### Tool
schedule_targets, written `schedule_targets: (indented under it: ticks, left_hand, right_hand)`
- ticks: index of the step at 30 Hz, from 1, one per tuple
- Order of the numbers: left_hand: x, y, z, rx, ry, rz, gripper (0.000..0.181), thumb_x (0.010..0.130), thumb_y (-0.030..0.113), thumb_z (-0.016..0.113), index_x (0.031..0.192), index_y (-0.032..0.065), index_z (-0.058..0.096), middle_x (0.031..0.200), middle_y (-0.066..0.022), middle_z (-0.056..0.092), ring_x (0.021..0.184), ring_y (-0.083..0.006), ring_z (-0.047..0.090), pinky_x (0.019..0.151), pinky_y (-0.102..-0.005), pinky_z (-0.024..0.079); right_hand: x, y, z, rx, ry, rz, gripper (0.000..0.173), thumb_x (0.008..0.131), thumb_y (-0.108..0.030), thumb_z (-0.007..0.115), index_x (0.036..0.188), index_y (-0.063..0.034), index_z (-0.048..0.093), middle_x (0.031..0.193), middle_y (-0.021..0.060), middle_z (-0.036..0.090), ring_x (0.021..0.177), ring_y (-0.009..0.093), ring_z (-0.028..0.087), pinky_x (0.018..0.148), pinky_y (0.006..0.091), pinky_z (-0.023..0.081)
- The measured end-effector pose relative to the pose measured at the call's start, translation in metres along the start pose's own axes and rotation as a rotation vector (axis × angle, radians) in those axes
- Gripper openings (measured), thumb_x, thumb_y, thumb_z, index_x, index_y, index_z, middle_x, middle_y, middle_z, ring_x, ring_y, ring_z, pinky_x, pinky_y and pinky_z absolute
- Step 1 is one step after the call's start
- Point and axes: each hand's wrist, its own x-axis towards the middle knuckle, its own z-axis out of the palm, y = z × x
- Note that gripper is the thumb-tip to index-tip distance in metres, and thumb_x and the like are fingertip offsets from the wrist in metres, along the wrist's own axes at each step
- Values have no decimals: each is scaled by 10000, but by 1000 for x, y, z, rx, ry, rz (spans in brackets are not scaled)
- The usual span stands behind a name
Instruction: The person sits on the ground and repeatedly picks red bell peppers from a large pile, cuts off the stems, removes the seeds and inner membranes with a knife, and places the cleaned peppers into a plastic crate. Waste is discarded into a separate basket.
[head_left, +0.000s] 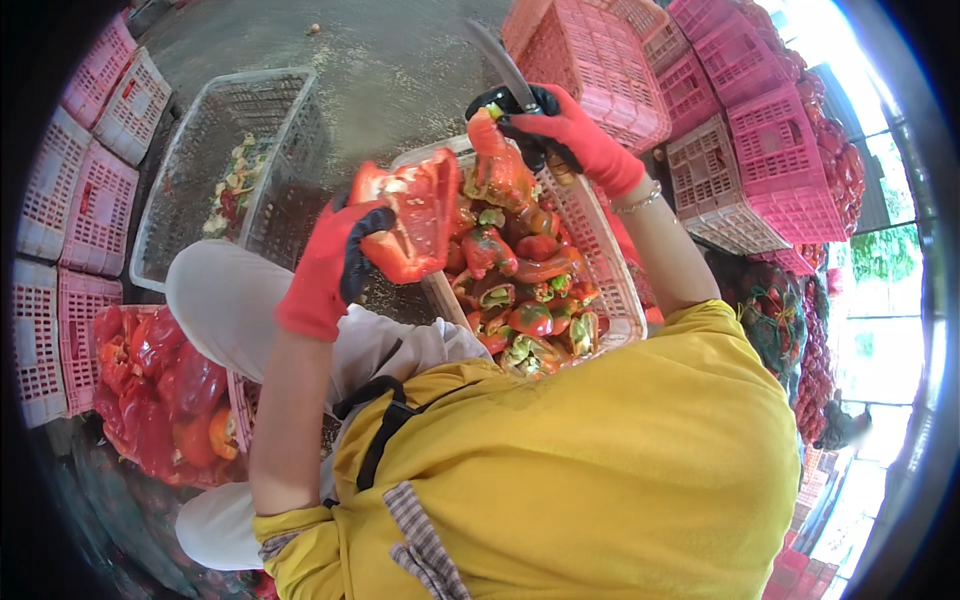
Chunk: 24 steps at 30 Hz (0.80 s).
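My left hand, in a red glove with dark fingers, holds an opened red bell pepper, its pale inside showing. My right hand, gloved alike, grips a knife with a curved blade pointing up and away. The same hand holds a red pepper piece with a green stem end. This piece hangs over the far end of a plastic crate full of red and green peppers. How the right fingers share the knife and the piece is partly hidden.
A grey crate with pale and green scraps stands at the left. Cut red peppers fill a crate beside my legs. Stacked pink and white crates line the right, others the left. A pink crate stands just beyond my right hand.
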Motion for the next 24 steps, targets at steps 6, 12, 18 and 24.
schedule_targets:
  ticks: [6,12,18,24]
  left_hand:
    - [-32,19,-21,-135,228,-181,213,855,115,667,1029,-8,662,926,-69,665,887,-177,664,809,-298,541]
    - [-153,49,-94,-171,514,179,340,866,104,643,1183,-5,587,1091,-91,637,1033,-187,619,906,-335,515]
    - [-311,105,-162,-335,905,297,293,888,87,602,1161,-20,604,1138,-117,638,1082,-241,611,938,-374,511]
    - [-397,114,-279,397,1553,514,414,920,121,549,1301,-26,484,1184,-125,595,1028,-283,620,924,-366,504]
  right_hand:
    - [10,49,-25,-591,-84,267,435,821,-394,718,1103,-65,678,829,32,692,659,91,620,570,252,494]
    - [89,70,36,-522,-147,-3,426,849,-307,684,1148,-7,644,927,90,683,793,156,638,683,297,510]
    - [115,42,114,-136,-248,63,357,910,-88,581,1258,-9,594,943,21,671,762,52,591,608,192,444]
    - [186,-5,292,13,-351,-173,308,916,-87,602,1218,-26,617,884,-24,636,658,26,517,549,189,398]
